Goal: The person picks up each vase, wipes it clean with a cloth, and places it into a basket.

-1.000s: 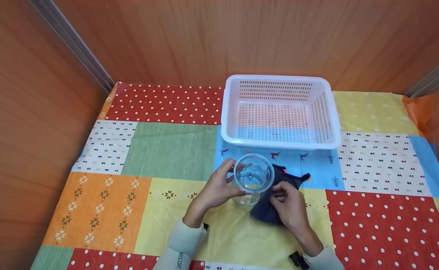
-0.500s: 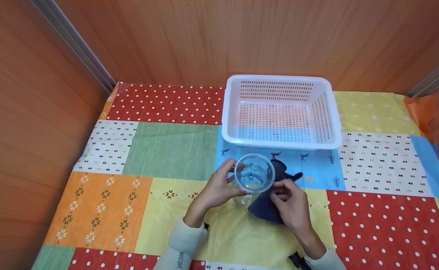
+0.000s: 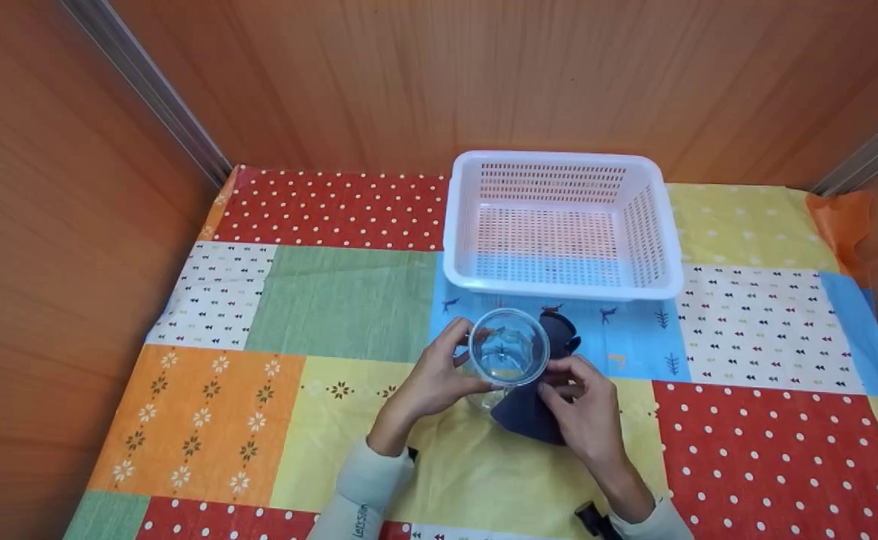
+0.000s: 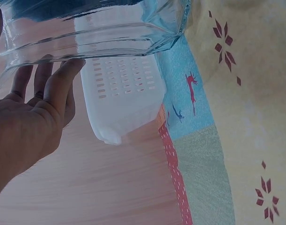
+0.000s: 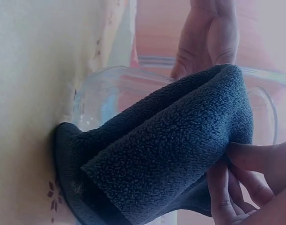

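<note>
A clear, round-mouthed jar [image 3: 508, 360] stands on the cloth-covered table, its rim facing up. My left hand [image 3: 440, 375] grips it from the left, thumb at the near side and fingers at the far side; in the left wrist view, the fingers [image 4: 58, 86] lie along the jar's wall [image 4: 100, 44]. A dark blue terry towel [image 3: 528, 418] lies against the jar's right side. Between thumb and fingers, my right hand [image 3: 587, 412] pinches it. Seen from the right wrist, the towel [image 5: 171, 140] is folded over and covers much of the jar [image 5: 105, 86].
Just beyond the jar stands a white plastic basket [image 3: 562, 289] with slotted walls and nothing inside. A patchwork tablecloth [image 3: 349, 300] covers the table. Wooden panels [image 3: 379, 82] enclose it at the back and sides.
The towel's far end has drawn in toward the jar, leftward, and its loose corner no longer sticks out to the right. Its lower edge has shifted slightly left. My left hand and the jar stay put.
</note>
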A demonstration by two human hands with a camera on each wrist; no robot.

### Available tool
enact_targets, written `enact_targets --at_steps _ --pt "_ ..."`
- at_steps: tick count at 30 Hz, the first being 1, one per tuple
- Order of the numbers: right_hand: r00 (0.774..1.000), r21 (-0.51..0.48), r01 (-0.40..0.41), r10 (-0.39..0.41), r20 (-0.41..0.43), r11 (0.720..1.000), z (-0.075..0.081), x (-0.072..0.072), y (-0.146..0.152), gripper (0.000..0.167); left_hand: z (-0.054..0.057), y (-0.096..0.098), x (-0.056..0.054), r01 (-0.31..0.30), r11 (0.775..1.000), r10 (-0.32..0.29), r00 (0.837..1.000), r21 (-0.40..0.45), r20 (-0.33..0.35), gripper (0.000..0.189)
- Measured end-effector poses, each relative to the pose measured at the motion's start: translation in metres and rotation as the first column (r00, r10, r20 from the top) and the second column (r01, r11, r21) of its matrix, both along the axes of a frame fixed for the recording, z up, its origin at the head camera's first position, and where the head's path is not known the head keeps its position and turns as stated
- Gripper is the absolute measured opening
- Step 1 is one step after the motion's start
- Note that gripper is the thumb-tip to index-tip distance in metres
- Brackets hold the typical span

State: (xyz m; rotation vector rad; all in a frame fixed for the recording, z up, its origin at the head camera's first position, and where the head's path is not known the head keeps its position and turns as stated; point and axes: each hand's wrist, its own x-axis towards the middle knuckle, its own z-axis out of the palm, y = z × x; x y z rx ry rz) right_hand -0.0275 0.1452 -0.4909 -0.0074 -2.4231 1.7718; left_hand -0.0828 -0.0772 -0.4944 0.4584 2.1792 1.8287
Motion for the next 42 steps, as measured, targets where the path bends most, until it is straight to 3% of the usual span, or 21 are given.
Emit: enact_targets --at_steps 20,25,32,42 --pt "0.999 0.073 -0.02 0.023 -0.038 0.997 -0.004 -0.004 0.003 0.025 -0.003 -0.001 -0.001 0.012 1.0 -0.012 1.0 -0.002 -0.002 0.06" --pt "1.0 0.097 -0.021 0.023 -0.016 0.995 -0.009 -0.005 0.004 0.023 -0.003 -0.001 0.0 0.018 1.0 -0.018 1.0 0.004 0.002 0.065" --pt "0.999 0.112 -0.036 0.037 -0.005 0.993 -0.02 -0.008 0.007 0.022 0.0 0.001 0.0 -0.002 1.0 0.001 1.0 -0.018 -0.013 0.054" --pt "0.998 0.203 -0.047 0.04 0.041 0.978 -0.031 -0.01 0.01 0.023 -0.001 0.001 0.0 0.001 1.0 -0.001 1.0 -0.014 -0.016 0.057"
